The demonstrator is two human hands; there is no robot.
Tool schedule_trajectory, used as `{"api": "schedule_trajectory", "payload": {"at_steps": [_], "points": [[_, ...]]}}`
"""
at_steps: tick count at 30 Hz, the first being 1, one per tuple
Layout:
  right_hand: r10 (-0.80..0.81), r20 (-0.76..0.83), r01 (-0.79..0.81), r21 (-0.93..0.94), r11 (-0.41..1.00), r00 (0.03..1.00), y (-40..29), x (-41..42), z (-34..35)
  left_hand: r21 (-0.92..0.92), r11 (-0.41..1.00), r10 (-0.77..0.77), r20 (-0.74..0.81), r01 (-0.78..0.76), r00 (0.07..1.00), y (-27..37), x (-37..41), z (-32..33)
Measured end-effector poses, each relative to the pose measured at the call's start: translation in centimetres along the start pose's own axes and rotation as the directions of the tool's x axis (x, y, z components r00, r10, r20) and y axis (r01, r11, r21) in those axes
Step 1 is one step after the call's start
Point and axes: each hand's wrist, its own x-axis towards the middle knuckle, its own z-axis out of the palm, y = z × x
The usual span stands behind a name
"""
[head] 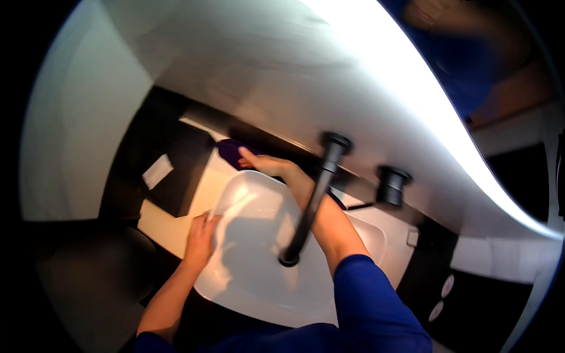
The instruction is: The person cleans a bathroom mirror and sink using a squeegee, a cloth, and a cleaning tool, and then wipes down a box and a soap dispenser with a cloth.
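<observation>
My right hand (267,165) reaches across the white washbasin (260,282) to its far left corner. Its fingers are curled onto a dark purple cloth (229,151) lying on the pale countertop (207,187) behind the basin. Part of the cloth is hidden under the hand. My left hand (201,240) is at the basin's left side, with the white rim between thumb and fingers. Over the basin reaches a black wall-mounted spout (309,214), which passes in front of my right forearm.
A black box (185,163) with a white patch (158,172) stands left on the counter. The black tap handle (392,185) sticks out of the wall right of the spout. Above is a brightly lit mirror edge (423,92). A small pale item (412,237) sits at the counter's right end.
</observation>
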Motion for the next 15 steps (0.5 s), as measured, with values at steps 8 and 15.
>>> {"api": "schedule_trajectory", "payload": {"at_steps": [8, 15], "points": [[0.067, -0.026, -0.053, 0.363, 0.93, 0.997, 15.6, -20.5, -4.2, 0.102, 0.995, 0.024, -0.014, -0.022, 1.0, 0.6, -0.7, 0.1], [0.347, -0.376, 0.029, 0.713, 0.7, 0.859, 21.6, -39.3, 1.7, 0.158, 0.986, 0.052, -0.021, -0.048, 0.998, 0.8, -0.8, 0.3]]}}
